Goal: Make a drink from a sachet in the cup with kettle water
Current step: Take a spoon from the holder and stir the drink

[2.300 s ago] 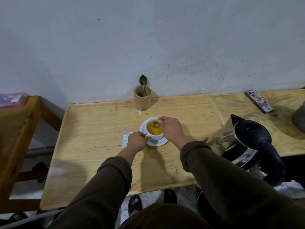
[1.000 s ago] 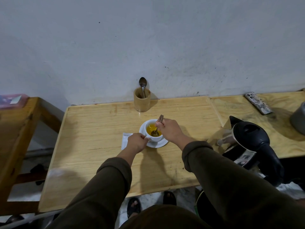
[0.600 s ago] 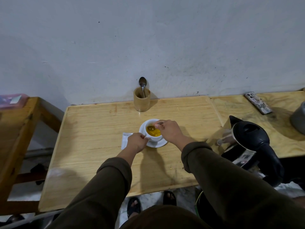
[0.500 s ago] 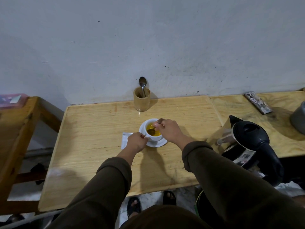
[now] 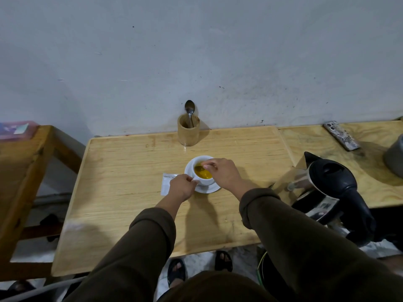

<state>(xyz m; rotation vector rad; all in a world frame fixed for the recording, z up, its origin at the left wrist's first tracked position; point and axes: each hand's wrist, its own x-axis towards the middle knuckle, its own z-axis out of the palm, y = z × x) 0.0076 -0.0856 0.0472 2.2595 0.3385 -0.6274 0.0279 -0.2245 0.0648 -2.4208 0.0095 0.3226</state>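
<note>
A white cup (image 5: 204, 180) holding a yellow-orange drink (image 5: 204, 172) stands on a white saucer (image 5: 208, 188) at the middle of the wooden table (image 5: 130, 175). My left hand (image 5: 182, 187) grips the cup's left side. Over the cup's right rim, my right hand (image 5: 223, 174) pinches a spoon (image 5: 201, 167) whose bowl dips into the drink. A white sachet (image 5: 166, 183) lies flat just left of the saucer, partly under my left hand. The black and steel kettle (image 5: 331, 188) stands to the right, spout toward the cup.
A wooden holder (image 5: 188, 132) with a second spoon (image 5: 189, 109) stands against the wall behind the cup. A phone (image 5: 341, 135) and a grey pot (image 5: 394, 158) lie on the right table. A wooden shelf (image 5: 19, 171) stands at the left.
My right hand has kept moving the spoon around in the cup, the handle swinging from upright to low over the rim. My left hand has stayed on the cup.
</note>
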